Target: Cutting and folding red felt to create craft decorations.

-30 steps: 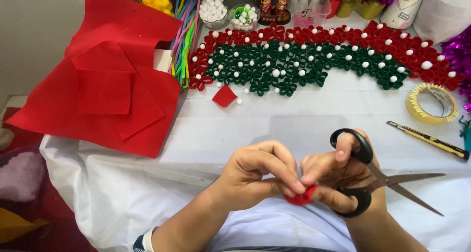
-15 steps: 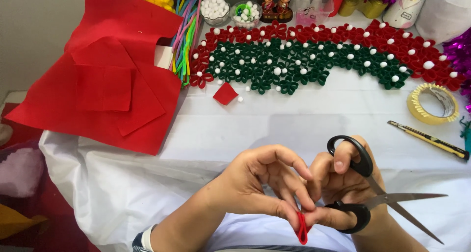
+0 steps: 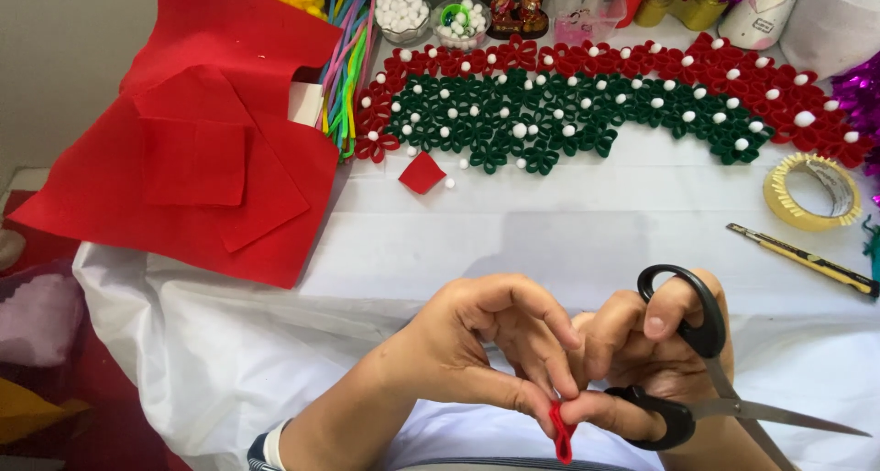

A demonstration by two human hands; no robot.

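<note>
The small red felt piece [image 3: 561,432] is mostly hidden between fingertips, and its bottom tip sits close to the picture's lower edge. The left hand [image 3: 477,347] pinches its top with thumb and finger pressed tight. The right hand [image 3: 655,361] touches it too, and its thumb and fingers go through the black scissors [image 3: 710,370], whose blades stand open and run off the right side. The white cloth [image 3: 513,242] lies bare between the hands and the flower garland [image 3: 587,104].
</note>
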